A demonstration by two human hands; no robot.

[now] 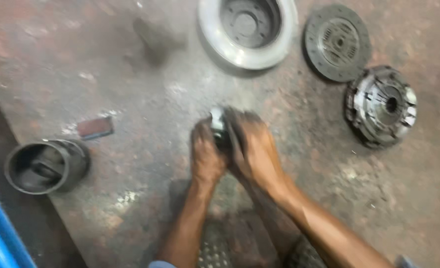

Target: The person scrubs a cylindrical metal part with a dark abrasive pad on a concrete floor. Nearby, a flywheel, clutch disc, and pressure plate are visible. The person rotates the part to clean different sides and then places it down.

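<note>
Hands both closed around small dark metal part (219,130) at centre of floor (145,99): left hand (206,158) gripping below, right hand (254,149) wrapped over. Probably heavy, rigid, greasy; best gripped round its sides.

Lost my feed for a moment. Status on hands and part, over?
Left hand and right hand both clasped on small dark part, blurred. Nothing between them. Brake disc and clutch plate lie apart beyond.
</note>
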